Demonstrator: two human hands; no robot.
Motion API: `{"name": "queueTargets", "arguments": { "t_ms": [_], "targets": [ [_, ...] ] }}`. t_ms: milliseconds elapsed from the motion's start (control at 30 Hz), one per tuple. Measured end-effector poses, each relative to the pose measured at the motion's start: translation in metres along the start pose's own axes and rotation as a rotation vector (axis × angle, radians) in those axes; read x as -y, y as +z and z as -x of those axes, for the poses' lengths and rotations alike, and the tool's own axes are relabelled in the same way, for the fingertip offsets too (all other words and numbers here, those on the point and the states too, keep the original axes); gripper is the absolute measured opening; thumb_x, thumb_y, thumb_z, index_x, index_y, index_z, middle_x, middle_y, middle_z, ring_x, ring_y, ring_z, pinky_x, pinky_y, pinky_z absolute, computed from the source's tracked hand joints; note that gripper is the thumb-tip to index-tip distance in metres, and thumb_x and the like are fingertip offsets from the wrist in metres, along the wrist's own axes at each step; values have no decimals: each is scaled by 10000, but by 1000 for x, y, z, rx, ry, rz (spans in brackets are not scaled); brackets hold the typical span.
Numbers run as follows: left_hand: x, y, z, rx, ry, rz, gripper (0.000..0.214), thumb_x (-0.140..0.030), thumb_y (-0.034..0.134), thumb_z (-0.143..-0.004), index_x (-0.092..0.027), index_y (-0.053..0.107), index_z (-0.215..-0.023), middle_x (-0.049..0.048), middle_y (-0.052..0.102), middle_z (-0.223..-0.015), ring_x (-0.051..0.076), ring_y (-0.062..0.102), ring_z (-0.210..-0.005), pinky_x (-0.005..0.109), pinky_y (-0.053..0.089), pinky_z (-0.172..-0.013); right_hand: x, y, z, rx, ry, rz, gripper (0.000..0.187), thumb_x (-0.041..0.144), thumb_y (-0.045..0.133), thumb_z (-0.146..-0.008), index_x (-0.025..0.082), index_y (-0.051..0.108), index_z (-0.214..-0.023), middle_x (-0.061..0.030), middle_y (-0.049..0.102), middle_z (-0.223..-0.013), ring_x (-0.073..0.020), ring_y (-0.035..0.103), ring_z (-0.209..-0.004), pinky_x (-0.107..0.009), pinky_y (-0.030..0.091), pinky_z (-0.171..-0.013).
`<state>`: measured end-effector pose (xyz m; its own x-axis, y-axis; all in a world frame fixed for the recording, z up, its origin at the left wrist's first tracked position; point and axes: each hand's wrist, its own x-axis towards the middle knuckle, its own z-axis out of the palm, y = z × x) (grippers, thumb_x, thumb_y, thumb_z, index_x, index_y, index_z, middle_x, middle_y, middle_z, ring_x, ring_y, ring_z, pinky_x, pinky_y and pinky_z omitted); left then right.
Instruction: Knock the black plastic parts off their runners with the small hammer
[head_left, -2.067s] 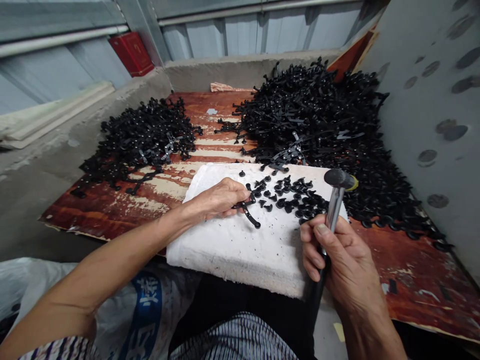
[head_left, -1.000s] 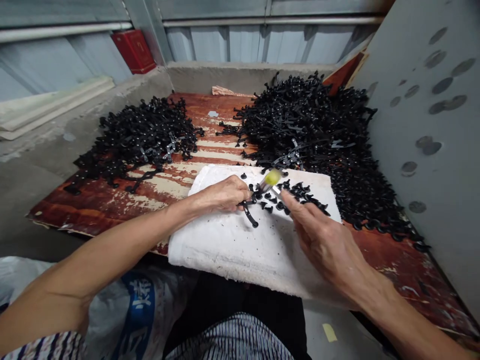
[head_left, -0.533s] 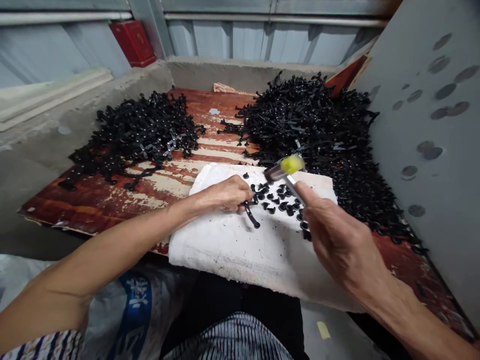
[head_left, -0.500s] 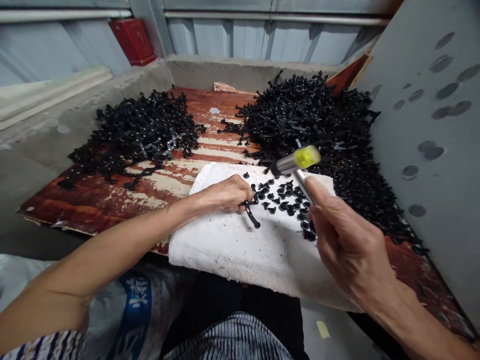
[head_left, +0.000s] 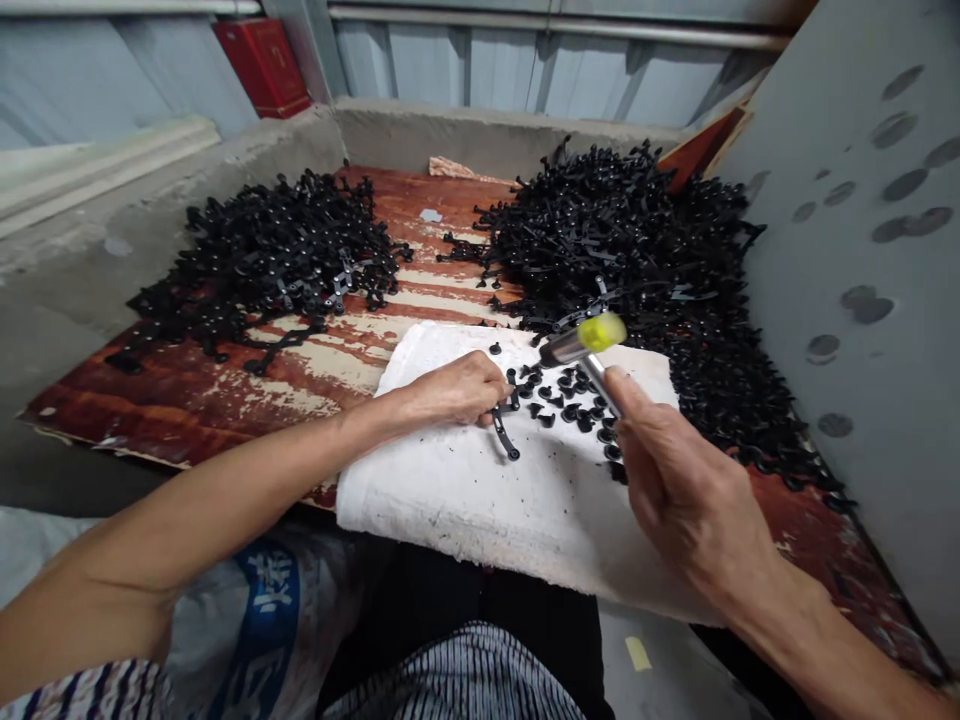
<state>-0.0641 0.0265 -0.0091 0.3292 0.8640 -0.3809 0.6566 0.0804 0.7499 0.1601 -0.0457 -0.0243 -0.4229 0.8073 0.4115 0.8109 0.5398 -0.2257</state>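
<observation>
Over the white cloth [head_left: 450, 490], my left hand [head_left: 469, 388] is closed on a black jointed plastic strip [head_left: 505, 440], whose free end sticks out toward me. My right hand [head_left: 679, 475] grips a hammer [head_left: 581, 345] by its handle. The hammer has a yellow face on one end and a dark face on the other. Its head hangs above the cloth, right of the strip and apart from it. Small black round-headed pieces [head_left: 570, 412] lie scattered on the cloth between my hands, some hidden under the hammer.
A large heap of black parts [head_left: 630, 230] covers the right back of the worn red-brown board [head_left: 405, 215]. Another black heap [head_left: 277, 250] sits at the left. A grey spotted panel [head_left: 847, 300] rises at the right, and a low concrete ledge [head_left: 465, 130] runs behind.
The hammer has come slightly down and to the left in my right hand. My left hand stays nearly still, holding the strip.
</observation>
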Motion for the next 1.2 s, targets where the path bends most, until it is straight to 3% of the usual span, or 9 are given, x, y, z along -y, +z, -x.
{"name": "queueTargets", "arguments": {
  "t_ms": [167,300,367,467,667,767,900,1067,1200],
  "targets": [
    [1,-3,5,1,65,-26,321,-161,471,-831,-178,477,-510,-2,512,-455,80,400,-391,214,235,-406,3,-6,-16,33,38,-100,407,182,397,-903,163,594,-1259,-44,624,-738,-147,497,-487,-290,415,-463],
    [-4,-4,18,45,204,7,304,-215,459,-855,-176,463,-553,-37,467,-489,70,376,-429,201,256,-433,13,-11,-35,52,405,-606,106,297,569,-841,201,600,-807,24,498,-584,-109,406,-461,-247,345,-420],
    [-8,-2,25,86,287,11,299,-219,455,-858,-172,446,-563,-49,446,-509,61,353,-446,198,256,-445,19,-7,-41,168,569,-858,166,330,646,-775,214,540,-722,58,456,-515,-85,361,-400,-220,283,-356],
    [-8,0,34,111,350,14,303,-226,451,-865,-166,447,-568,-49,443,-536,59,355,-479,196,255,-458,28,2,-42,239,642,-1017,244,396,681,-723,223,509,-722,94,423,-447,-71,322,-330,-202,260,-300],
    [14,1,50,-211,183,418,252,-398,651,-809,-167,598,-892,-18,577,-711,93,510,-584,193,374,-490,41,10,-43,146,766,-1188,309,447,694,-676,227,486,-739,111,429,-437,-63,331,-311,-184,284,-268],
    [20,7,57,-170,15,804,371,-432,748,-731,-152,571,-901,65,654,-888,145,628,-698,240,477,-538,46,14,-47,67,808,-1228,310,439,699,-671,227,483,-739,109,442,-442,-65,345,-321,-182,304,-269],
    [15,19,57,-87,-35,1150,264,-260,780,-709,-133,583,-832,63,660,-827,151,646,-686,268,519,-557,53,25,-48,26,812,-1272,297,419,713,-679,223,499,-746,103,463,-452,-72,376,-336,-183,323,-277],
    [1,20,46,-244,-123,1182,31,-134,634,-818,-120,607,-810,34,640,-743,128,616,-590,235,472,-457,60,37,-47,23,784,-1326,285,415,708,-709,224,501,-750,106,464,-450,-74,374,-320,-187,313,-266],
    [-7,23,44,-240,-172,1190,115,-170,576,-881,-114,618,-790,30,625,-705,111,593,-568,226,477,-463,64,43,-50,-8,789,-1366,265,406,684,-731,230,494,-784,115,470,-460,-69,368,-317,-180,312,-270]
  ]
}}
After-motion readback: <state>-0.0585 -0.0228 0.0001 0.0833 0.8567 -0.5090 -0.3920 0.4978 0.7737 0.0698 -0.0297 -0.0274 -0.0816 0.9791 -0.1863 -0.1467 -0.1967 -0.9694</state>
